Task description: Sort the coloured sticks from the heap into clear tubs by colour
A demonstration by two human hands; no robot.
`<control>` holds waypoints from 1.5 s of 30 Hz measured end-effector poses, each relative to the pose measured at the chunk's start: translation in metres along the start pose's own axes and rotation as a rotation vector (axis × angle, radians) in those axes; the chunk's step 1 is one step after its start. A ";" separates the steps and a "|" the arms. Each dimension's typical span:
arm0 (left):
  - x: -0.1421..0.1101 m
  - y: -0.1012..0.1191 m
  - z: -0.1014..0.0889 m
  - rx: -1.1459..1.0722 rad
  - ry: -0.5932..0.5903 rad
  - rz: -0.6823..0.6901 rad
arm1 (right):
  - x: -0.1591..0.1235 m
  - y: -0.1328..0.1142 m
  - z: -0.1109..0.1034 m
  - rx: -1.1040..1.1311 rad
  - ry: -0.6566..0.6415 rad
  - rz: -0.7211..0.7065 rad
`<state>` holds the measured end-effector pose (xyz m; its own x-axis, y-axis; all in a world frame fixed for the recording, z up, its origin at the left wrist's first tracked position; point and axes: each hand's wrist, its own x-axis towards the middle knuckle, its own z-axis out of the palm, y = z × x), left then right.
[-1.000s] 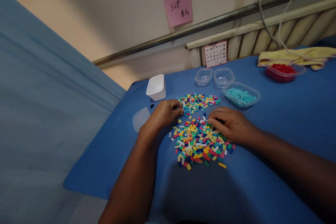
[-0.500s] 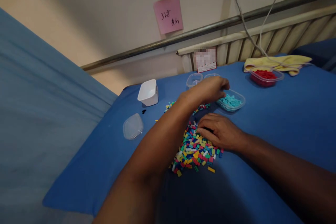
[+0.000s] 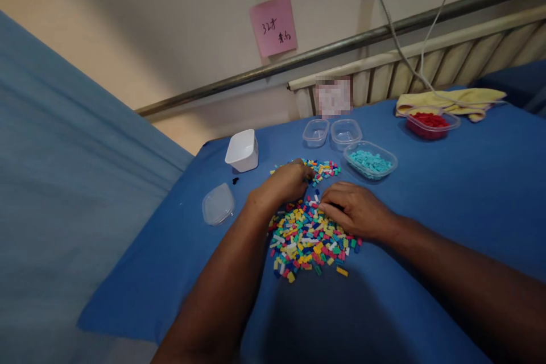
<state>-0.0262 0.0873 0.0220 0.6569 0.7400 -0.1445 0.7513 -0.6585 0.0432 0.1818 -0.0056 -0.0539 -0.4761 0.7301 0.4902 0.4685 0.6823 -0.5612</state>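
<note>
A heap of small bricks in many colours (image 3: 309, 236) lies on the blue cloth (image 3: 447, 193) in front of me. My left hand (image 3: 284, 182) rests on the heap's far left part, fingers curled down onto the bricks. My right hand (image 3: 356, 210) lies on the heap's right side, fingers bent and pressed among the bricks. What either hand pinches is hidden. A clear tub of turquoise bricks (image 3: 370, 160) stands just beyond the heap, to the right.
Two clear tubs (image 3: 316, 132) (image 3: 346, 132) stand behind the heap, a white cup (image 3: 243, 149) and a clear lid (image 3: 218, 203) to the left. A tub of red bricks (image 3: 431, 123) and a yellow cloth (image 3: 452, 99) lie far right. A radiator and cable run along the wall.
My left hand reached over to the tub of turquoise bricks half a second ago and has come back to the heap. My right hand has stayed on the heap.
</note>
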 end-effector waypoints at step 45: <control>-0.038 0.005 0.010 -0.042 0.096 -0.021 | -0.001 0.001 0.000 0.046 0.018 0.034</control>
<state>-0.0479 0.0541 0.0174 0.6426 0.7645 -0.0505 0.7655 -0.6380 0.0833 0.1827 -0.0055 -0.0544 -0.4472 0.7534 0.4821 0.4492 0.6552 -0.6074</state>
